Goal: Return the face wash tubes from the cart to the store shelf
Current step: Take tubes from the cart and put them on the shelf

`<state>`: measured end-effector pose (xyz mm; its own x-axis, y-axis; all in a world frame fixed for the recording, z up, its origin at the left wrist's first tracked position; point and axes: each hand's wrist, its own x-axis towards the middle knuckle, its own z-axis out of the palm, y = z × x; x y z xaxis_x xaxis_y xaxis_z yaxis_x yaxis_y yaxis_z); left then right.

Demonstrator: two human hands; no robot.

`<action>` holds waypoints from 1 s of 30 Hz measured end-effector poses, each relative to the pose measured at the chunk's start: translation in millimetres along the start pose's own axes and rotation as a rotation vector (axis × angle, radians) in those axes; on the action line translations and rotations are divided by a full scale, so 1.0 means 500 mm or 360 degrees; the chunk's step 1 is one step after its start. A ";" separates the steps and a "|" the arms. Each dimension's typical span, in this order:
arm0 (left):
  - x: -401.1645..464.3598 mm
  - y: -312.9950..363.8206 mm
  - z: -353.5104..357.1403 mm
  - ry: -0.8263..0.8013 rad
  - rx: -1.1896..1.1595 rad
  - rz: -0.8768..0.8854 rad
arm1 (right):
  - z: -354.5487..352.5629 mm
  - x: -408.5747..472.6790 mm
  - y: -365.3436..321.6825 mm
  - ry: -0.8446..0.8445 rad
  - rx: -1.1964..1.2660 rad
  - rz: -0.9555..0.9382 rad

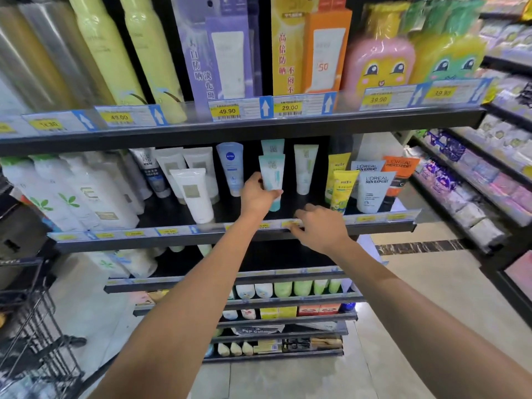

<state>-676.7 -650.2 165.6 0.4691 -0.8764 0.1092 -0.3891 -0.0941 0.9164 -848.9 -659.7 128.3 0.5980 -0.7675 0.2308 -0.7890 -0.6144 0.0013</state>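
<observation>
Face wash tube (272,180), pale teal, cap down, is on the middle shelf (230,239) and held in the left hand (257,197). Thumb and fingers wrap its lower half from the left side, cap end poking out below the thumb

Key relation: tube's long axis is near vertical, leaning slightly, and the hand sits left of and nearer than it. A matching teal tube (272,146) stands directly behind, farther in, so this one goes at the front of that same row. Whether the cap is already bearing on the shelf board I can't tell, the hand covers the contact

Neighbours: a blue-capped tube (231,168) just to the left, a pale green tube (305,168) to the right with a clear gap between. Room on both sides, tighter on the left

Right hand (316,227) holds nothing, fingers loosely curled, resting on the shelf's front rail (172,232) by the price tags, right of and nearer than the tube. Left hand is the one on the job

Cart (31,326) is at the near left, low; contents not readable from here

Judgement: placing step, almost done. Next is settle it upright and let go straight back toward the near side, watch it doesn't tip into the green one
</observation>
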 end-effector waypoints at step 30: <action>-0.010 -0.027 -0.037 -0.0029 0.0344 0.0162 | -0.007 -0.007 -0.022 -0.0002 0.0236 0.0174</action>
<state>-659.0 -635.6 160.0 0.4053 -0.8946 0.1882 -0.5951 -0.1019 0.7972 -842.9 -649.9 131.1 0.5100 -0.8315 0.2203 -0.8201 -0.5473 -0.1673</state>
